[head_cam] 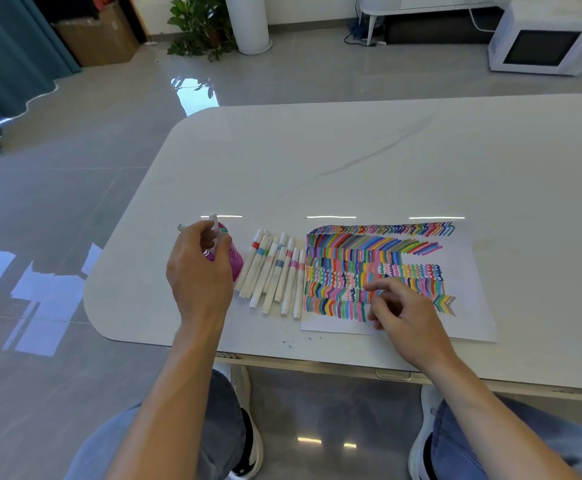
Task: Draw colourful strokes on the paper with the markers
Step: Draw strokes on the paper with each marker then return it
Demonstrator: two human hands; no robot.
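A white sheet of paper (469, 271), covered with rows of colourful strokes, lies on the white table (351, 161) near its front edge. Left of the paper is a row of several white markers (275, 271) with coloured bands. My left hand (199, 268) grips white markers, one with a teal tip, over a pink marker holder (234, 261). My right hand (403, 313) hovers over the lower part of the paper with loosely curled fingers; it holds nothing that I can see.
Small blue ink dots (289, 342) mark the table near its front edge. Beyond the table are a white microwave (546, 43) on the floor, a potted plant (199, 26) and a cardboard box (99, 36). My knees show below the table.
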